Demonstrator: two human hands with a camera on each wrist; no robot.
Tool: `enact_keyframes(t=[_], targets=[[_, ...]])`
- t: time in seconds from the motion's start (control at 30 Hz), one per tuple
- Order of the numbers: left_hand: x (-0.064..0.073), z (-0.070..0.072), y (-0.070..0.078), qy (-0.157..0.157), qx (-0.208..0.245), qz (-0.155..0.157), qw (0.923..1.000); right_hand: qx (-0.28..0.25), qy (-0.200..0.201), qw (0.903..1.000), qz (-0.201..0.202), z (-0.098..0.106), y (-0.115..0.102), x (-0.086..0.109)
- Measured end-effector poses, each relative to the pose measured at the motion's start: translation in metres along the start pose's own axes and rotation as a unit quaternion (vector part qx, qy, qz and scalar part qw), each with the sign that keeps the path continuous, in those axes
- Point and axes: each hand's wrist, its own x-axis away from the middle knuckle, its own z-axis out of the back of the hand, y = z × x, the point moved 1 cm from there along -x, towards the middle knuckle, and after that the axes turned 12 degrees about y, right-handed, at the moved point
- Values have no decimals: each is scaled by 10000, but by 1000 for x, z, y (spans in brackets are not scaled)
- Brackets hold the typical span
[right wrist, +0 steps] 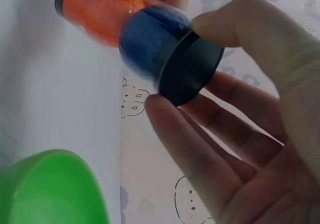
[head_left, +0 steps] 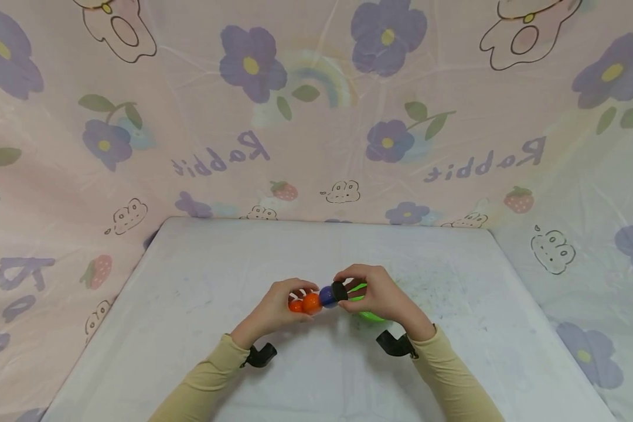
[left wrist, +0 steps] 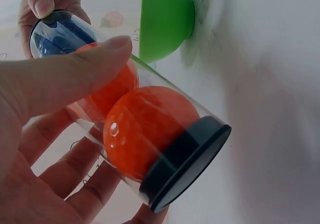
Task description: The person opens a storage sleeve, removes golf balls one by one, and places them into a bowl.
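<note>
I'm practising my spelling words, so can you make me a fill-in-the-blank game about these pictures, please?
1. The left hand grips a clear tube that shows ____ balls inside.
2. The right hand pinches a dark cap, and the ball next to that cap is coloured ____.
3. The bowl is coloured ____.

Missing words: three; blue; green.

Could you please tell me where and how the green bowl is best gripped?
Probably at the rim of the green bowl, pinched from above on the side away from the clear tube: the bowl stands upright, its wide mouth facing up above a narrower foot.
</note>
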Motion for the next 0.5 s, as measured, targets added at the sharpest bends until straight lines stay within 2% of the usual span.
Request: enact_keyframes(t=[0.37,0.5], targets=[[1,-3,-2,-95,-26,92,9999,-154,-245,9995,-151,3,8,-3],[0,-4,-3,-131,-17,-16,9999,-282,-350,9988,-185,4,14,-4]])
